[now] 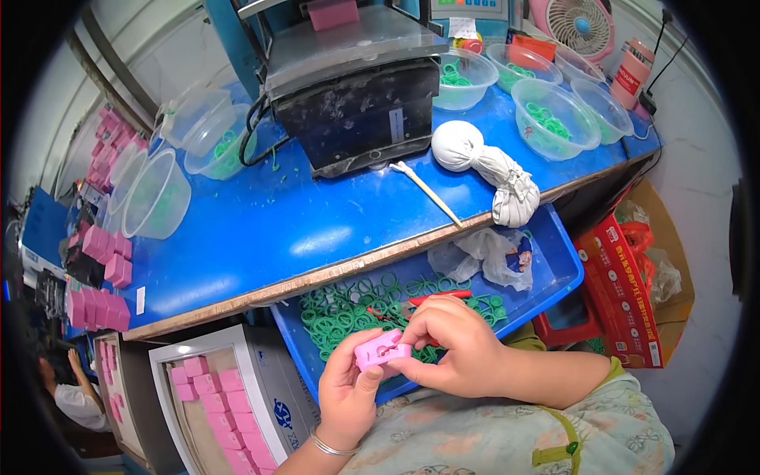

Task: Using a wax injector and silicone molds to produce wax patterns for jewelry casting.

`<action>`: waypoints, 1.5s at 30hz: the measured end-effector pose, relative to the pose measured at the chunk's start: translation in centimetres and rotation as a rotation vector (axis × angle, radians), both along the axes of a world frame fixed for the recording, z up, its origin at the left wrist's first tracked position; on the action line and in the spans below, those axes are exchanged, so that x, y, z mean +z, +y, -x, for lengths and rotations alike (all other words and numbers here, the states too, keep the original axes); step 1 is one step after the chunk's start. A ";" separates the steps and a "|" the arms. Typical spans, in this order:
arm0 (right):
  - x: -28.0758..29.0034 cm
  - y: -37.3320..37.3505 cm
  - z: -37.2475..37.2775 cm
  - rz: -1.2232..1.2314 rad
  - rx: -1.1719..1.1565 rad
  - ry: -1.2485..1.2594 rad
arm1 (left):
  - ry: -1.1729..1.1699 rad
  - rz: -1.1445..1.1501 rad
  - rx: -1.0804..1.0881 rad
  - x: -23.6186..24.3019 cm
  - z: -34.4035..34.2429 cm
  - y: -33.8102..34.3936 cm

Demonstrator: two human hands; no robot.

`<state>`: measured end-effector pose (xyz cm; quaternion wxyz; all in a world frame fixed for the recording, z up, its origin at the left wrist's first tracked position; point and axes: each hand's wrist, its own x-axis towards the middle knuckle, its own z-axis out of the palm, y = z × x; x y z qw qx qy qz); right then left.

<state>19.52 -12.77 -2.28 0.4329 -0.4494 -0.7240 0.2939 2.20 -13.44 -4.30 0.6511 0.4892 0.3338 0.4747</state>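
Left hand [348, 393] and right hand [457, 348] grasp one pink block [372, 354] near perhaps dozens of green rings [326, 318].

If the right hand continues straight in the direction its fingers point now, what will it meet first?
Most likely the pink piece, which the right hand seems to touch; beyond it comes the left hand, though depth is unclear.

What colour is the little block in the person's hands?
The little block is pink, seen best in the head view.
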 end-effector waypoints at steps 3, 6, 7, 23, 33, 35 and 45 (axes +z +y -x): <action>-0.3 0.2 0.1 0.005 -0.019 -0.006 | -0.022 -0.075 0.057 -0.3 0.0 0.0; -0.7 0.3 0.0 -0.053 0.001 0.109 | -0.006 -0.138 0.082 -0.6 0.5 -0.2; -0.7 0.4 0.1 -0.057 0.000 0.108 | -0.001 -0.140 0.074 -0.6 0.7 -0.2; -0.6 0.6 0.6 0.781 0.181 1.105 | 0.580 -0.558 -0.170 1.0 1.5 0.5; -0.7 1.1 2.8 1.235 0.404 1.245 | 0.840 -0.975 -0.027 3.2 0.6 1.5; -0.4 1.8 2.5 0.973 0.474 1.198 | 0.838 -0.959 0.061 3.6 1.0 2.3; 1.4 2.5 2.7 0.504 0.389 0.664 | 1.105 -1.238 0.295 4.9 1.8 3.5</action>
